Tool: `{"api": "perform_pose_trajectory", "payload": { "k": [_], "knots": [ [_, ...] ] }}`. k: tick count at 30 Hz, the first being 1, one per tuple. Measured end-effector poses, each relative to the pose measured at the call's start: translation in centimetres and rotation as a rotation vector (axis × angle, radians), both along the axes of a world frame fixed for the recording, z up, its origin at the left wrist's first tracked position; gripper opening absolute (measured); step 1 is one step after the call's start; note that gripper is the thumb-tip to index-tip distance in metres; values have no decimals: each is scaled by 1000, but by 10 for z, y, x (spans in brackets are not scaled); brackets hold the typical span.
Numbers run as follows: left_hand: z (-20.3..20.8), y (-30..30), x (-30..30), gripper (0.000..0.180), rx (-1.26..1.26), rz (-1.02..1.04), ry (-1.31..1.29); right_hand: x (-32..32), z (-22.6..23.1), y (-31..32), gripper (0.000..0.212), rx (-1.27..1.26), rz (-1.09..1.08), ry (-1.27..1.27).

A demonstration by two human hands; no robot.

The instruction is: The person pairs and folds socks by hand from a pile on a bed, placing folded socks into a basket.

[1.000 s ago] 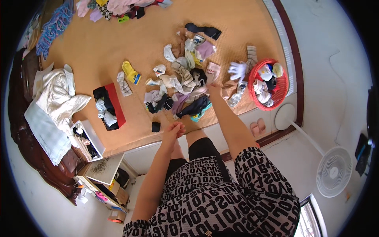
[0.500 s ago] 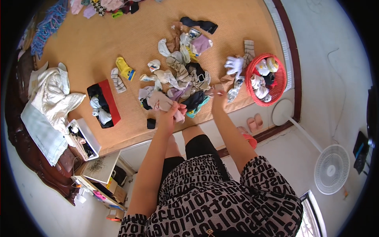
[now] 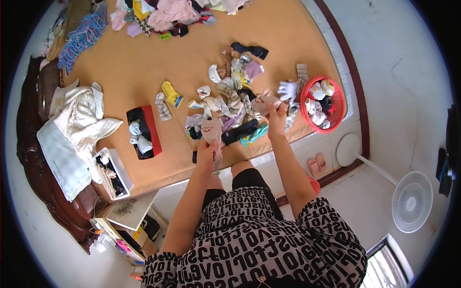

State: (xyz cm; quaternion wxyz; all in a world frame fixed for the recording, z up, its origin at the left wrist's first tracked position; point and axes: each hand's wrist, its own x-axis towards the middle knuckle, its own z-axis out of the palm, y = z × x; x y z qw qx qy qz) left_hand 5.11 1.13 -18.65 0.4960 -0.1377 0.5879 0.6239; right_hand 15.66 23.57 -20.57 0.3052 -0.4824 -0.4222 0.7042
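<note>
My left hand [image 3: 207,150] is closed on a pale pink sock [image 3: 210,128] with a red pattern, held over the near edge of the bed. In my right hand [image 3: 276,117] is a similar pale pink sock [image 3: 261,104], also with a red mark. Between and beyond my hands lies a loose heap of mixed socks [image 3: 229,98], with a black sock [image 3: 240,132] and a teal one [image 3: 254,136] at its near side. Beside my right hand, a white glove-like piece [image 3: 287,90] lies near a striped sock [image 3: 301,72].
A red basket [image 3: 312,122] with rolled socks stands at the right. To the left are a red-and-black box [image 3: 153,132], a white bin [image 3: 126,180] and crumpled cream cloth [image 3: 79,113]. Piled clothes [image 3: 173,14] and blue hangers [image 3: 84,41] lie at the far side.
The two pale pink socks are now apart and hang extended, one in each hand; before, one showed mainly at my left hand. The view has shifted, bringing more of the far clothes in.
</note>
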Motion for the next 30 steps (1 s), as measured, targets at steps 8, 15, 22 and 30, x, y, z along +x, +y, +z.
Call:
{"api": "perform_pose_trajectory", "payload": {
  "k": [8,15,22,30],
  "knots": [
    [64,5,-26,38,168,-185,387,-27,143,-59,26,-297,242,344],
    [144,-7,-23,47,493,-334,-66,-50,175,-102,23,-116,3,324],
    [148,-29,-46,47,393,-525,325,-44,183,-129,48,-268,24,304],
    [116,-47,-38,49,368,-447,231,-63,185,-151,21,107,9,151]
  ]
}}
